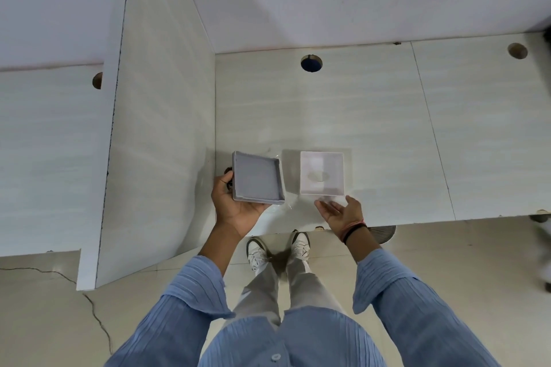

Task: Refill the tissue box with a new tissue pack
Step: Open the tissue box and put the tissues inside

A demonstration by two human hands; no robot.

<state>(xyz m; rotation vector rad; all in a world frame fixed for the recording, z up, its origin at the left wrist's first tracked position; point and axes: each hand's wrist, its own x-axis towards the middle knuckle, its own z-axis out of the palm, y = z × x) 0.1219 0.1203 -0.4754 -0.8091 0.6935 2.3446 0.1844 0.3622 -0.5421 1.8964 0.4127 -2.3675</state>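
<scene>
Sleeves: 2 ribbed blue sleeves are reaching forward from the bottom of the view, over light trousers and 2 white shoes standing on the tiled floor.
Left hand: the left hand is gripping a grey shallow tray-like piece, fingers wrapping its left edge and palm supporting its near corner; it is being held tilted, hollow side facing up, just above the desk.
Right hand: the right hand is hovering palm up with its fingers spread and loose, grasping nothing, just in front of the clear box's near edge; a dark band and a pink thread are sitting on the wrist.
Tissue box: a clear, open-topped box is standing upright on the white desk, just to the right of the grey piece and apart from it; a pale oval shape is showing through its bottom, possibly the dispensing slot, though the plastic is too reflective to be sure.
Wrapper: a thin, crinkled clear film is lying on the desk between the 2 hands, partly under the grey piece.
Desk: a white partition is rising on the left, and a round cable hole is sitting in the desk behind the box.
</scene>
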